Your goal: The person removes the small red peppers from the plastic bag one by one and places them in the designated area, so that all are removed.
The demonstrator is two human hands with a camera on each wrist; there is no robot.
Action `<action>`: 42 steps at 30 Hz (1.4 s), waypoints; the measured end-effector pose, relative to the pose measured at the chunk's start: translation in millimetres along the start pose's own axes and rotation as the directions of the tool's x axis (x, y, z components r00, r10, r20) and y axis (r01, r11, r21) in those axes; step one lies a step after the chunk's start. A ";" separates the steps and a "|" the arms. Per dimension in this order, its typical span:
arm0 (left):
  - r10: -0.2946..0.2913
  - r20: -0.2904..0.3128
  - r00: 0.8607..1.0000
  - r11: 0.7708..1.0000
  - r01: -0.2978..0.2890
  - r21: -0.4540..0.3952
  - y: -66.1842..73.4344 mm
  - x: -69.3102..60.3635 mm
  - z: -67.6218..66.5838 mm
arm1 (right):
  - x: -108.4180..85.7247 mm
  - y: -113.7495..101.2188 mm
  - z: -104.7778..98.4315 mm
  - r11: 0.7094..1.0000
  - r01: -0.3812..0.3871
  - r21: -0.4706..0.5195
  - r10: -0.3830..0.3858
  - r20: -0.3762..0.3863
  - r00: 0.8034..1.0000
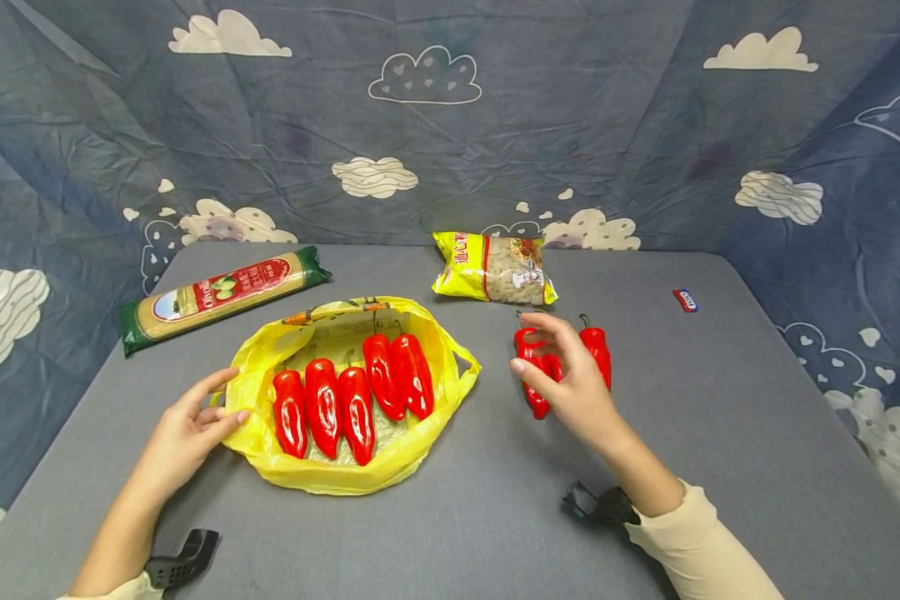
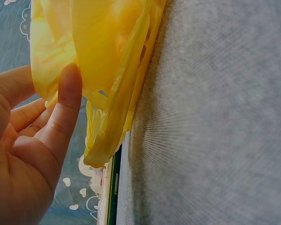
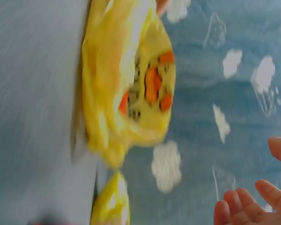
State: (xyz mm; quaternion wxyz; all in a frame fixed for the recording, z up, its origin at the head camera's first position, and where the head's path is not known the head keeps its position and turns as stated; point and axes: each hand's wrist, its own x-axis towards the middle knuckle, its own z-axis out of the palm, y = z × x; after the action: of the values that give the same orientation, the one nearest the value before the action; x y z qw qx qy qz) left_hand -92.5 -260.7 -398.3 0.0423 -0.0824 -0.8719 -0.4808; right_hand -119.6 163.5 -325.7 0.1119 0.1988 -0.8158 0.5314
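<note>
A yellow plastic bag (image 1: 435, 442) lies wide open on the table, with several glossy red peppers (image 1: 322, 408) side by side inside it. At the bag's left rim, my left hand (image 1: 187, 437) pinches the plastic between thumb and fingers; the left wrist view shows the thumb on the yellow film (image 2: 107, 56). To the right of the bag, my right hand (image 1: 573, 387) hovers over more red peppers (image 1: 598, 350), which it partly hides. Its thumb and fingers are apart, and the right wrist view shows nothing in the hand (image 3: 253, 206).
Behind the bag on the left lies a long pack of spaghetti (image 1: 225, 298). A yellow and clear food packet (image 1: 495, 268) lies at the back middle. A small red and blue label (image 1: 686, 300) is at the right. Cloud-patterned cloth (image 1: 570, 125) hangs around the grey table (image 1: 720, 433).
</note>
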 end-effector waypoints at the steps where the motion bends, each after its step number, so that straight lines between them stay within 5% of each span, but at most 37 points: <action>1: -0.001 0.000 1.000 1.000 0.001 0.003 -0.1 0.2 -0.1 | 2.5 -6.9 6.8 1.000 0.017 0.015 -0.018 0.024 1.000; 4: -0.014 0.002 1.000 1.000 0.014 0.019 -0.3 0.7 -0.4 | 9.4 -7.1 27.8 0.996 0.061 0.065 -0.067 0.090 0.994; 8: -0.037 0.002 0.999 0.999 0.037 0.034 0.6 1.2 -0.3 | 17.4 21.9 55.6 0.994 0.085 0.074 -0.097 0.174 0.980; 14: -0.037 0.003 0.999 0.998 0.037 0.040 2.5 1.5 0.4 | 24.5 52.4 82.1 0.997 0.079 -0.003 -0.076 0.241 0.968; 24: -0.005 0.004 1.000 1.000 0.005 0.024 0.0 0.7 -0.1 | 32.6 63.6 97.1 0.996 -0.022 -0.092 0.049 0.305 0.951; 36: -0.013 0.007 1.000 0.999 0.013 0.047 -0.5 0.9 0.3 | 38.6 70.2 109.6 0.989 -0.020 -0.145 0.077 0.401 0.913; 42: -0.021 0.004 1.000 0.998 0.020 0.051 0.8 0.6 -0.1 | 41.3 67.4 109.3 0.984 -0.008 -0.179 0.093 0.473 0.876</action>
State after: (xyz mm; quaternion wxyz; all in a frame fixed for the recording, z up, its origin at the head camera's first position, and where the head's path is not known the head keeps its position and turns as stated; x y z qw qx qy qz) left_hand -92.9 -260.3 -397.5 0.0372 -0.0736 -0.8848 -0.4586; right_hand -183.4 79.4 -409.7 -0.0907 0.2921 -0.8657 0.3962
